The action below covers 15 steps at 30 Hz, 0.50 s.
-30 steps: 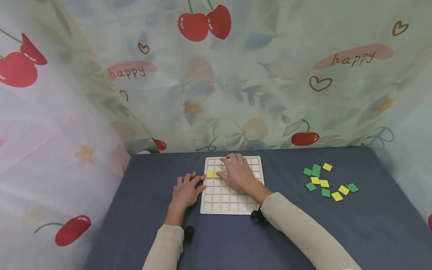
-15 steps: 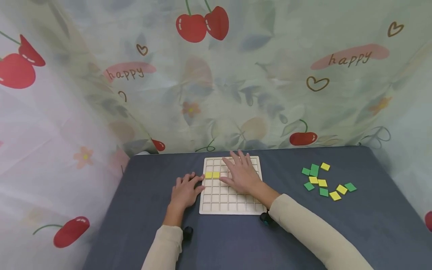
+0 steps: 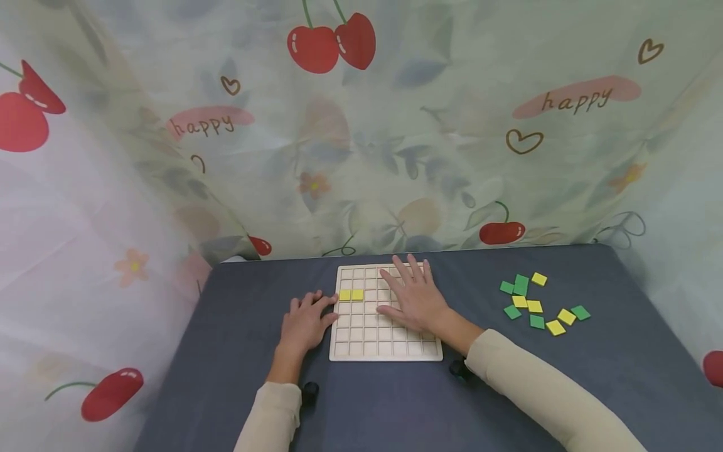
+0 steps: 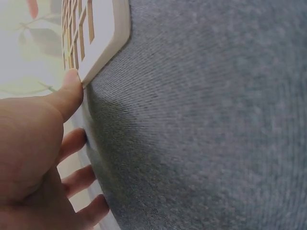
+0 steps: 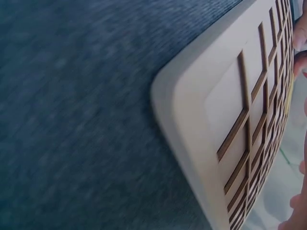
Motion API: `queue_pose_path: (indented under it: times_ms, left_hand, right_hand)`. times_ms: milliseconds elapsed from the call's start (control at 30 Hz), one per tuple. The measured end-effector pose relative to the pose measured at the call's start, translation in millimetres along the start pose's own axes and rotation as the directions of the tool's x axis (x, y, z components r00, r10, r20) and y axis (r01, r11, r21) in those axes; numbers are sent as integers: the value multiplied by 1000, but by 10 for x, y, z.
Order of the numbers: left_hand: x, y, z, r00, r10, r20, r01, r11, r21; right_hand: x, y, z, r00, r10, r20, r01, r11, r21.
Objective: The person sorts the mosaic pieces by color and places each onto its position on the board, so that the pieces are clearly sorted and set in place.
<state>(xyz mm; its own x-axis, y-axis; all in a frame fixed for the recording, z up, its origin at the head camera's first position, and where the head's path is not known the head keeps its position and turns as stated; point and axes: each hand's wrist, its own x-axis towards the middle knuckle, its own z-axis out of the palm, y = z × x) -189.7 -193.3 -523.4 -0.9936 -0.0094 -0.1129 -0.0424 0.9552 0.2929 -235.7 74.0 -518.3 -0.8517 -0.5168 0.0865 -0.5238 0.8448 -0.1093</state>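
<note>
A pale wooden grid board lies flat on the dark grey table. Two yellow tiles sit side by side in its second row at the left. My right hand hovers or rests flat over the board's right half, fingers spread and straight, holding nothing. My left hand lies on the table by the board's left edge, fingers relaxed. In the left wrist view its thumb touches the rim of the board. The right wrist view shows a corner of the board close up.
A loose heap of several green and yellow tiles lies on the table to the right of the board. A cherry-print curtain hangs close behind and around the table. Small black wrist cameras sit at the sleeves.
My right hand has drawn back from the yellow tiles toward the right, its fingers spreading out straight. The second yellow tile now shows fully. The left hand stays by the board's edge.
</note>
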Motion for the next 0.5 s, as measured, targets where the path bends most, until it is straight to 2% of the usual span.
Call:
queue_pose_path:
  times_ms: [267,500]
  left_hand:
    - [-3,8,-10,1000,-17,-8,17,999,-32]
    - [7,-1,2,1000,6,-22,-7,1000,-27]
  right_hand:
    - [-91,156,-29,999,33,-9,-33,999,10]
    - [-198,282,-12,998,57,14,-58,998,34]
